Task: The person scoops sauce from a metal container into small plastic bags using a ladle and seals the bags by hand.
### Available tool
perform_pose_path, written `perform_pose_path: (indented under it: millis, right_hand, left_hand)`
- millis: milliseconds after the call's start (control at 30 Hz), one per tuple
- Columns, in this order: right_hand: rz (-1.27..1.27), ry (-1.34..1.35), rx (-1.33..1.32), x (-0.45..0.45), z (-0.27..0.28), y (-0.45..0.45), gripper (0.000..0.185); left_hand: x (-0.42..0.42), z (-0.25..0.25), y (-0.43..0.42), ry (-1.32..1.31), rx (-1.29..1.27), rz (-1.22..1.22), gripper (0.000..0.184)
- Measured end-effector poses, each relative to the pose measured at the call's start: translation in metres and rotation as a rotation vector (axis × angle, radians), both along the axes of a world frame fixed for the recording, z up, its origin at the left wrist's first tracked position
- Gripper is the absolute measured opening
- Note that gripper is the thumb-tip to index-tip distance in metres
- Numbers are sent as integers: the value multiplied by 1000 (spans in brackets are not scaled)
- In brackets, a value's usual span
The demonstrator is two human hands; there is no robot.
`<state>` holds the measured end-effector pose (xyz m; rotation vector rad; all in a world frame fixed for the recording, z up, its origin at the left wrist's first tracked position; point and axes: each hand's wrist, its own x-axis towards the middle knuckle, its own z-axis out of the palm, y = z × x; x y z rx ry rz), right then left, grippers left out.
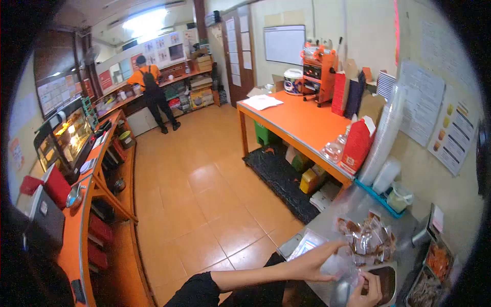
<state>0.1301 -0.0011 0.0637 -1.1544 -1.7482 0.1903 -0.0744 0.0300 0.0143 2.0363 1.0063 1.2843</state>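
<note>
At the lower right, my left hand (318, 262) reaches over the metal counter (327, 225), its fingers curved around a clear plastic bag (338, 263). My right hand (367, 289) is beside it, thumb and fingers pinched at the bag's edge. Just behind both hands lies a pile of clear packets (371, 236) with brown contents. A metal container (386, 281) with dark brown contents sits next to my right hand. Under my left forearm's far side is a flat sheet (308, 243) in clear plastic. What the bag contains is too blurred to tell.
An orange table (317, 120) holds a red-orange machine (318, 71), white papers and red boxes. Stacked clear cups (383, 133) lean near a blue tray (381, 199). Food trays (439, 261) stand far right. A person (151, 89) in orange and black is at the back counter.
</note>
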Motion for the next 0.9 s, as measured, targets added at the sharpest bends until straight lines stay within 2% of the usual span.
perform_pose_path:
  millis: [33,100,133,167,233,267,300,367,433,467,500,567,633,700,833,900]
  right_hand:
    - [-64,23,-126,1,-5,-5,8]
    - [-123,-35,-118,-7,-12,-11,11]
    - [-159,9,-186,-11,-15,-16,11]
    - [-191,54,-251,-13,-20,-17,12]
    - [-167,60,-287,2,-43,-9,18]
    - [-130,66,-323,13,-50,-14,24]
    - [-191,60,-349,16,-37,-24,24]
    - [-252,228,-721,17,5,-31,29]
    - [-381,-29,-220,56,-3,-35,37]
    - [-522,-266,-129,84,-5,-38,43]
    - [-575,-275,-151,111,-14,-47,43]
    - [-756,-326,-361,155,-36,-66,47]
    - [-701,-240,-390,174,-61,-74,42]
    - [-404,676,-731,172,-67,-68,34]
    - [-479,695,-724,144,-60,-50,25]
    - [-398,901,-501,141,-70,-42,22]
  left_hand:
    - [5,0,-2,-9,-13,-28,88]
    - [15,20,-14,482,239,190,90]
    - [25,22,-19,455,217,173,75]
    - [32,13,-18,448,218,149,75]
    - [47,-13,-18,143,149,-22,58]
    - [51,-7,-23,42,120,-13,46]
    - [53,-6,-26,25,92,-70,46]
    - [59,-6,-28,14,22,-54,47]
    - [63,5,-25,-38,-91,-32,50]
    - [62,9,-20,-40,-106,-28,53]
    - [61,10,-17,-35,-113,-12,56]
    - [64,2,-14,-58,-179,9,57]
    - [68,0,-10,-52,-166,-17,57]
    - [75,-8,-5,-78,-122,26,58]
    - [79,-16,-2,-148,-120,43,62]
    - [78,-13,-4,-162,-164,69,61]
